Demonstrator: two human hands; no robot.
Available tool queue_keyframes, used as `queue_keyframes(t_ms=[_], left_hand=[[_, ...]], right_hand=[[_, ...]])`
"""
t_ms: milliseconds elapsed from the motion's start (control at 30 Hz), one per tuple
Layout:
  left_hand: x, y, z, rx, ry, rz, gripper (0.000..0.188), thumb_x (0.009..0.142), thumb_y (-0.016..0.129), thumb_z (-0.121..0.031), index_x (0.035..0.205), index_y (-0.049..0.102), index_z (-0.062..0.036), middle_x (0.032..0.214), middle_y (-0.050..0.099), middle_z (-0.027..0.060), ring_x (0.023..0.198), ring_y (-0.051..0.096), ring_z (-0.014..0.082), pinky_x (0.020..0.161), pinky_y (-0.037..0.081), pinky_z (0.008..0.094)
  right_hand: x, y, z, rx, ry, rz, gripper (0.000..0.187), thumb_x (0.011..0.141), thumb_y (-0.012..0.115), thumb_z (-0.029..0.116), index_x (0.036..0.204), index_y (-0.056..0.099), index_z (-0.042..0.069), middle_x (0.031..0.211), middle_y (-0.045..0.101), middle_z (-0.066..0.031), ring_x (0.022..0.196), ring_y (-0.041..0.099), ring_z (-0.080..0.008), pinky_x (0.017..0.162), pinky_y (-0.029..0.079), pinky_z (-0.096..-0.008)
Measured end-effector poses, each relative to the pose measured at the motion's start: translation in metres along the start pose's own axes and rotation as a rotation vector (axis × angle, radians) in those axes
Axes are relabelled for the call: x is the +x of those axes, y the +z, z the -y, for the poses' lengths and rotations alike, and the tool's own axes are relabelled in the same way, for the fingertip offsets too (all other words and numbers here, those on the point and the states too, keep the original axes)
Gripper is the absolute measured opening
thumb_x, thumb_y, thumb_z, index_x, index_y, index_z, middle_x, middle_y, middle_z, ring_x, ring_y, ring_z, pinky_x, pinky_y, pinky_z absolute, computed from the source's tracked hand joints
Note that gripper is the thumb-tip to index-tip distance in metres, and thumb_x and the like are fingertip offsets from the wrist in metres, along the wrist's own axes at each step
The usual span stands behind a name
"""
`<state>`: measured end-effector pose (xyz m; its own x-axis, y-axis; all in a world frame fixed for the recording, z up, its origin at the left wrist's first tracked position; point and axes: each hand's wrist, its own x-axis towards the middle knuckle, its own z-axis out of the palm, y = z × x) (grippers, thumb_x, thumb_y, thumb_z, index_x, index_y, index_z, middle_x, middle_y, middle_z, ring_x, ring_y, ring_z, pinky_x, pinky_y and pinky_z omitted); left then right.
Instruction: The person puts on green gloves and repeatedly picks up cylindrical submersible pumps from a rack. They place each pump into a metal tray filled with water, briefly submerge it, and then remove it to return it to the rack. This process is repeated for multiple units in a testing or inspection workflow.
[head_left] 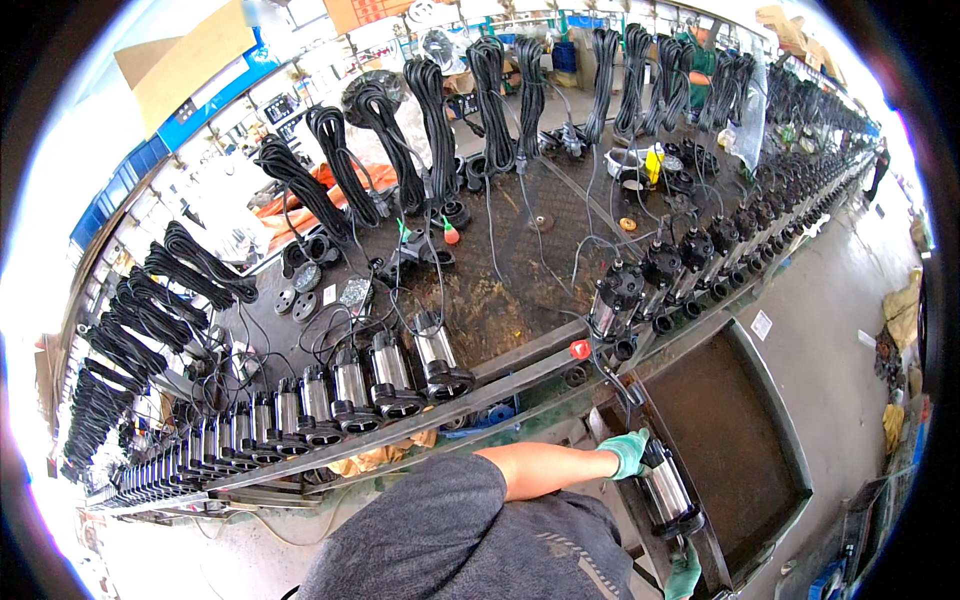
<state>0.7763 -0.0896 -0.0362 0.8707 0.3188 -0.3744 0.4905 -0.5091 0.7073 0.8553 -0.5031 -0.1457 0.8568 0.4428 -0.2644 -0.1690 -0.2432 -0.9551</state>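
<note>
A submersible pump [667, 494], with a silver cylinder body and black ends, lies on its side on a narrow metal bench [712, 562] at the lower right. My left hand [630, 455], in a green glove, is closed on the pump's black top end, where a dark cable comes off. Close to the pump's wide black base is my gloved right hand [683, 575], its fingers closed around something thin that I cannot make out. Part of that hand is cut off by the picture's dark rim.
A brown-bottomed metal tray [725, 440] adjoins the bench on the right. Ahead runs a long worktable [500, 270] edged by a rail with rows of pumps [392, 375]. Coiled black cables [430, 130] hang above it. A red knob [581, 349] sits at the rail's corner.
</note>
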Motion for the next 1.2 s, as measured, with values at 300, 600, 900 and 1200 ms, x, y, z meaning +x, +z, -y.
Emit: queue_keyframes(t_ms=[300,600,900,1200], left_hand=[[-0.015,-0.025,-0.023,0.041,0.051,0.033,0.073,0.078,0.085,-0.044,0.120,0.053,0.0065,0.119,0.066,0.0302,0.115,0.064,0.0445,0.102,0.049,0.0469],[0.004,0.009,0.000,0.075,0.127,-0.041,0.075,0.078,0.088,-0.042,0.126,0.055,0.0057,0.121,0.068,0.0266,0.112,0.066,0.0425,0.099,0.051,0.0445],[0.010,0.009,0.024,0.100,0.201,-0.074,0.073,0.078,0.092,-0.040,0.122,0.052,0.0027,0.106,0.073,0.0188,0.097,0.069,0.0303,0.091,0.053,0.0404],[0.016,0.009,0.029,0.097,0.177,-0.050,0.071,0.080,0.091,-0.039,0.121,0.050,0.0017,0.107,0.071,0.0161,0.098,0.066,0.0275,0.092,0.051,0.0382]], right_hand=[[-0.012,0.043,0.072,0.505,0.402,-0.207,0.032,0.102,0.066,0.040,0.112,0.073,0.011,0.083,0.070,0.0001,0.058,0.059,-0.0104,0.047,0.046,-0.0259],[-0.014,0.032,0.080,0.548,0.529,-0.244,0.028,0.106,0.060,0.037,0.104,0.069,0.011,0.071,0.061,0.0004,0.051,0.051,-0.0115,0.043,0.038,-0.0285],[-0.044,0.001,0.050,-0.482,0.152,-0.905,0.034,0.100,0.064,0.032,0.116,0.070,0.003,0.104,0.072,-0.0218,0.099,0.067,-0.0427,0.092,0.053,-0.0472],[-0.084,-0.103,0.001,-0.321,0.593,-0.815,0.072,0.085,0.079,0.033,0.134,0.041,-0.003,0.118,0.067,-0.0281,0.110,0.068,-0.0410,0.096,0.052,-0.0463]])
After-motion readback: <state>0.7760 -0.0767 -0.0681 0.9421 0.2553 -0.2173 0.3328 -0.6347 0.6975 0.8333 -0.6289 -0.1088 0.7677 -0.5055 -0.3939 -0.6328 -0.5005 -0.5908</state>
